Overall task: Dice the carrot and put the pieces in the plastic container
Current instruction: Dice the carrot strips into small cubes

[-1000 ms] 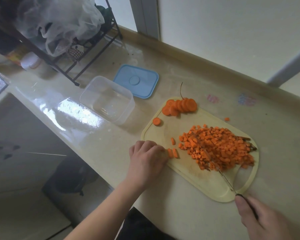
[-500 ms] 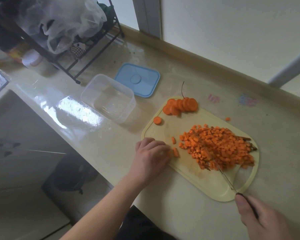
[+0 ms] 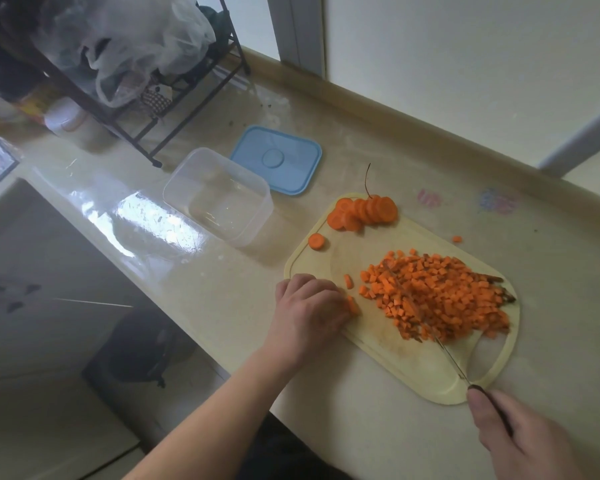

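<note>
Orange diced carrot pieces (image 3: 437, 296) lie heaped on the right half of our pale yellow plastic cutting board (image 3: 378, 344), which sits on the beige glossy bench (image 3: 361, 420). At the board's far corner a row of orange carrot rounds (image 3: 364, 211) leans together, with one loose round (image 3: 316, 241) just beside them near the board's left edge. Our left hand (image 3: 309, 315) rests knuckles-up on the near left edge of the board, fingers curled and pressed down on a small carrot strip (image 3: 353, 304); another short piece (image 3: 348, 281) lies apart, just beyond it. Our right hand (image 3: 523, 441) is closed around the dark handle of a thin-bladed kitchen knife (image 3: 447, 355), whose blade runs into the heap of dice. One stray cube (image 3: 457, 239) sits on the bench beyond the board. The clear rectangular plastic container (image 3: 219, 195) stands open to the left of the board, holding no carrot, and its blue lid (image 3: 276, 159) lies flat just behind it. Farther left stands a black wire rack (image 3: 142, 109) draped with a translucent plastic bag (image 3: 129, 39).
</note>
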Motion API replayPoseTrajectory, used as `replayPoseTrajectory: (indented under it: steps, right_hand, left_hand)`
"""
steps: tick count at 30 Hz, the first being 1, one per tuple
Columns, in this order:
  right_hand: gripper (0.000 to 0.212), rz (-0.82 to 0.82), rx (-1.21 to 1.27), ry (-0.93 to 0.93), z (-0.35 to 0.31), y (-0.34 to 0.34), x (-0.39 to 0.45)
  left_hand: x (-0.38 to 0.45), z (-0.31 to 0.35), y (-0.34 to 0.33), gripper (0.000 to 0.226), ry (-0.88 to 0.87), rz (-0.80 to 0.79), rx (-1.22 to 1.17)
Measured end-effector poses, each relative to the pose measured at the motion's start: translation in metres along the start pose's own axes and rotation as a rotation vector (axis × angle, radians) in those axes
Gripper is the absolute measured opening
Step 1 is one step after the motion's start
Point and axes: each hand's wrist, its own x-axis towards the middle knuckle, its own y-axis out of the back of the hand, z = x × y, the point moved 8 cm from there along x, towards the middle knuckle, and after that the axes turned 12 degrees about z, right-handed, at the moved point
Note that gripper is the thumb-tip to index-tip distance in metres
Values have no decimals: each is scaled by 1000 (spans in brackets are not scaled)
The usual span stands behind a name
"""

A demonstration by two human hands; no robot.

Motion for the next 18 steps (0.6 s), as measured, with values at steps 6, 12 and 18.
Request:
replayPoseTrajectory:
  steps: [6,12,18]
  right_hand:
    - [91,5,2,-3,0,-1,1]
    - [85,3,-4,-15,1,2,2]
    - [65,-6,17,17,-2,3,2]
  left_hand:
    - [5,4,-4,38,-23,-54,22]
    - [7,9,-7,19,-21,-43,-26]
    - [12,7,20,17,46,24,-31]
